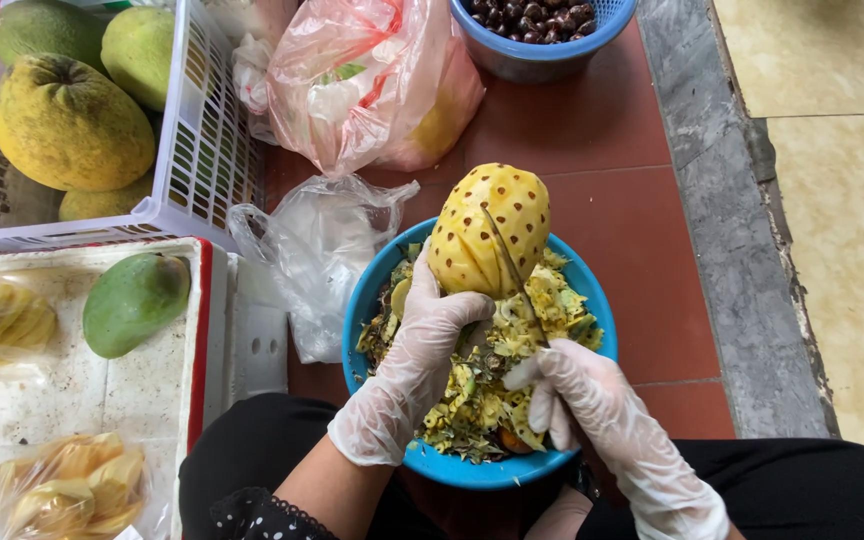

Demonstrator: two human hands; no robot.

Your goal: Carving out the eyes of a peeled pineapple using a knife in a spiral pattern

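A peeled yellow pineapple (489,230) with brown eyes stands tilted over a blue bowl (369,300) full of peelings. My left hand (414,362), in a clear plastic glove, grips the pineapple's lower end. My right hand (592,410), also gloved, holds a knife (510,268) whose blade lies slanted against the fruit's front, cutting a groove. Several grooves run down the pineapple's left side. The knife handle is hidden inside my fist.
A white basket (202,150) of large green-yellow fruits sits at top left. A green mango (135,303) lies on a white foam tray, with bagged yellow fruit (72,485). Plastic bags (372,80) and a blue basket of dark nuts (537,30) stand behind the bowl.
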